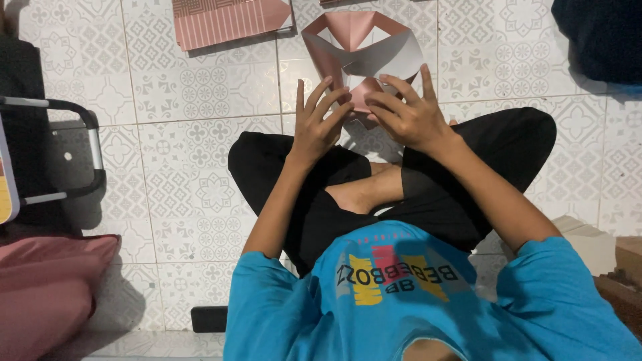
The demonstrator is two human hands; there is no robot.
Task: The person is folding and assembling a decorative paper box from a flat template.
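A person sits cross-legged on a pale ceramic tile floor (pixel 200 194) patterned with grey floral and geometric motifs, wearing a bright blue printed T-shirt (pixel 401 301) and black trousers (pixel 495 140). In front of the knees lies a half-folded box of stiff card, glossy metallic pink on one face and matte white on the other (pixel 361 50), its flaps creased into sharp triangular panels that stand partly raised off the tiles.

The left hand (pixel 319 120) and the right hand (pixel 408 113) both rest on the near edge of the folded card, fingers spread and only lightly curled, pressing on the card rather than clenched around it. The left hand's fingers point up and away from the body; the right hand's fingers (pixel 394 83) arch over the lower pink panel. Neither hand is closed into a fist.

Farther up the floor lies a flat pink cardboard sheet with fine ribbed stripes (pixel 227 20), apart from the box. At the left edge stands a dark frame with a grey metal tube handle (pixel 80 147), and below it a soft dusky-pink cushion (pixel 47 287). A small flat black rectangular object (pixel 208 319) sits on the tiles by the left elbow.
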